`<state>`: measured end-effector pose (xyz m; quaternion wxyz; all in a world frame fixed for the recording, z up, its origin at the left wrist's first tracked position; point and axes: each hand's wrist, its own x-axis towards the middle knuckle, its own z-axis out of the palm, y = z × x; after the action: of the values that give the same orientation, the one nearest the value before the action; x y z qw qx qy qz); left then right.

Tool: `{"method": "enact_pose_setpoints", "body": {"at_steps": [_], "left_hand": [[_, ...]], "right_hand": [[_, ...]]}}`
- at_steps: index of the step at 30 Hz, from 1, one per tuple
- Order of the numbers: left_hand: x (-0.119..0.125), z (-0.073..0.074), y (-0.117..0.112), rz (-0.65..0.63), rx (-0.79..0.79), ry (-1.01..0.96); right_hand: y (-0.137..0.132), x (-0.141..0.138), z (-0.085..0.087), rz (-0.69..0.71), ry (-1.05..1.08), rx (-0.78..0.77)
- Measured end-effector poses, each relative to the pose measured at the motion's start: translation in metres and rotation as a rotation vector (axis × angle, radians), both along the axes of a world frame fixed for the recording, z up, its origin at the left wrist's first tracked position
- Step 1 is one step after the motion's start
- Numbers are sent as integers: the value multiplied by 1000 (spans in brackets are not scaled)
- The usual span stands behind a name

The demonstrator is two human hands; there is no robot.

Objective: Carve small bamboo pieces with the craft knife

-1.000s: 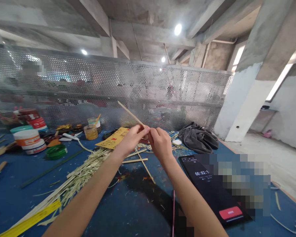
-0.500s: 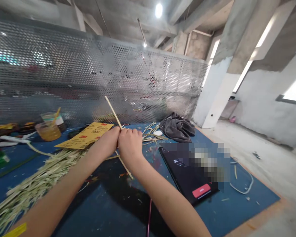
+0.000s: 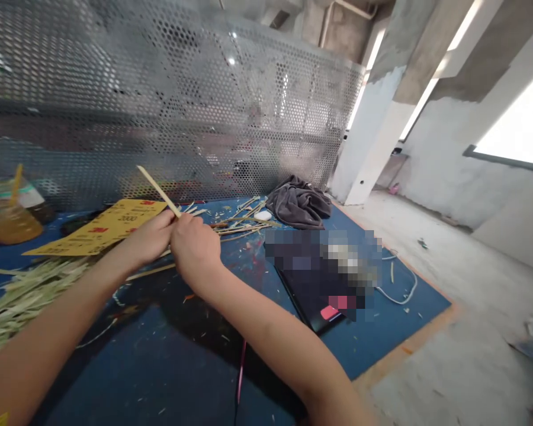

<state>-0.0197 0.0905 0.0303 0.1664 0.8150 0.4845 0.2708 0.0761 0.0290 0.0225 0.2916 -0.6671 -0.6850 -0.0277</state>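
Pinching the pale bamboo-like strip (image 3: 159, 190) between your closed left hand (image 3: 156, 238) and right hand (image 3: 197, 247), its free end jutting toward ten or eleven o'clock above the tabletop (image 3: 375, 343), you likely have something light, springy and splinter-prone, best held near the knuckles against snapping.

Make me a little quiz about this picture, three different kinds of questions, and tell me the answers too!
1. True or false: the grey cloth lies on the blue tabletop.
2. Which number is printed on the yellow sheet?
A) 80
B) 2000
C) 500
3. Fill in: a pale, thin ____ sticks up from between the left hand and the right hand.

Key: 1. True. 2. B. 3. Strip.
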Motion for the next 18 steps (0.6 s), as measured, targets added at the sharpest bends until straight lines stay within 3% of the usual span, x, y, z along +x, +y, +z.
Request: {"method": "enact_pose_setpoints", "body": {"at_steps": [5, 14, 18], "left_hand": [[2, 2, -1, 78, 28, 165], [4, -2, -1, 57, 130, 398], [4, -6, -1, 66, 170, 495]], "right_hand": [[5, 5, -4, 10, 4, 36], [15, 4, -14, 2, -6, 96], [15, 8, -14, 43, -171, 7]]}}
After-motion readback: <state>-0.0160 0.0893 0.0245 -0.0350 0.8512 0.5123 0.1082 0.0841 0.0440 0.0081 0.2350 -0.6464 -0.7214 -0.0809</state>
